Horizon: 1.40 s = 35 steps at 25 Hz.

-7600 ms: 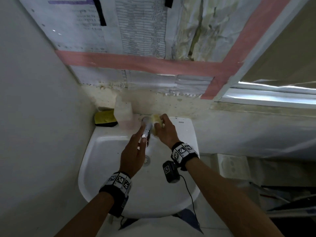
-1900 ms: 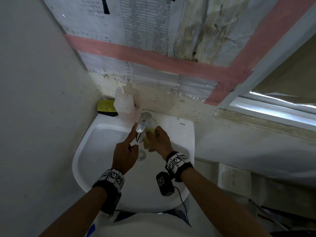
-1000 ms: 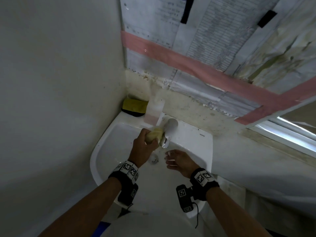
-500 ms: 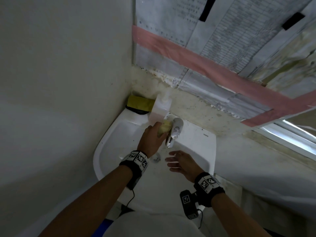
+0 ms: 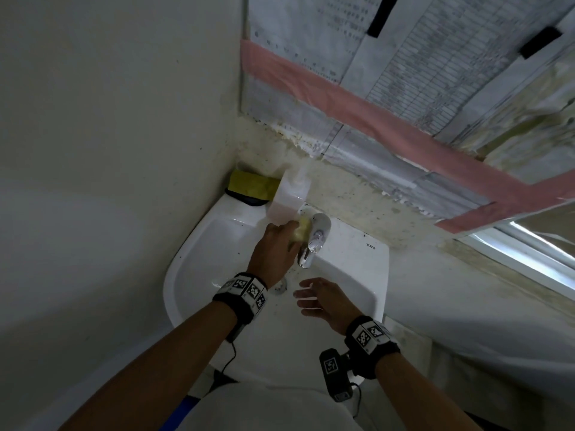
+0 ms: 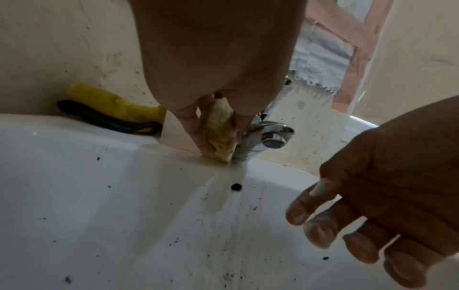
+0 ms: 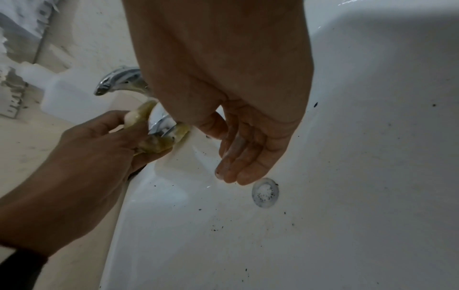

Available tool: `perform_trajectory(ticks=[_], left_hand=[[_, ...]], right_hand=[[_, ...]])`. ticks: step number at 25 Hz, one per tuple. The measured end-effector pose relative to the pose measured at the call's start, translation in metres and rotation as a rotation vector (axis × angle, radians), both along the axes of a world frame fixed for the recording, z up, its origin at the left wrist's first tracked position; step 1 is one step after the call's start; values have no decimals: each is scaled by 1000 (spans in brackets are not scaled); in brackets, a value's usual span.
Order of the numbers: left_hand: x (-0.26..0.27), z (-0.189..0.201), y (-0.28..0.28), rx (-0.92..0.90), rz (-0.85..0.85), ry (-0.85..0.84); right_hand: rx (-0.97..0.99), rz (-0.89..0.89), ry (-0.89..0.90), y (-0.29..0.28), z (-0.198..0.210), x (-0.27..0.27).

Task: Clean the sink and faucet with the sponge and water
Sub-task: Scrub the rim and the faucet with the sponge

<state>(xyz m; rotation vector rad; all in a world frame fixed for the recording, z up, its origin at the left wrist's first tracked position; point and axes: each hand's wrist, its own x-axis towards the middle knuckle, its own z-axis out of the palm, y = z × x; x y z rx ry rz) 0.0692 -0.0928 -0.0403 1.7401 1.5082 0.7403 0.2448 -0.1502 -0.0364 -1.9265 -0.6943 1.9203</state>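
A washroom: wall-hung sink (image 5: pixel 199 275), chrome faucet (image 5: pixel 315 241), soap bottle (image 5: pixel 291 197).

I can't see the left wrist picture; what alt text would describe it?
A left hand presses a yellow sponge against the base of a chrome faucet on a white, black-speckled sink. The empty right hand hovers nearby.

The head view looks steeply down from above and in front of the sink (image 5: pixel 193 275), taking in both forearms, the wall corner and the faucet (image 5: pixel 315 241) at mid-frame. The left wrist view sits low and close inside the basin, facing the back wall, with the faucet (image 6: pixel 268 137) at centre and the right hand (image 6: pixel 387 206) at lower right. The right wrist view, equally near, looks across the bowl toward the drain (image 7: pixel 265 192); all three share the faucet (image 7: pixel 119 82) and sponge (image 7: pixel 149 133).
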Motion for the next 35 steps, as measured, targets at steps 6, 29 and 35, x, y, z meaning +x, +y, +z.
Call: perform_trajectory(ticks=[6,29,35], left_hand=[[-7,3,-18,128,-79,15],[-10,1,-45,270,-206,101],[-5,9,-25,199,-147,81]], right_hand=[[51,14,-44,5,5,-5],[208,-60,31,63,24,-5],[202,-118,78,61,23,-10]])
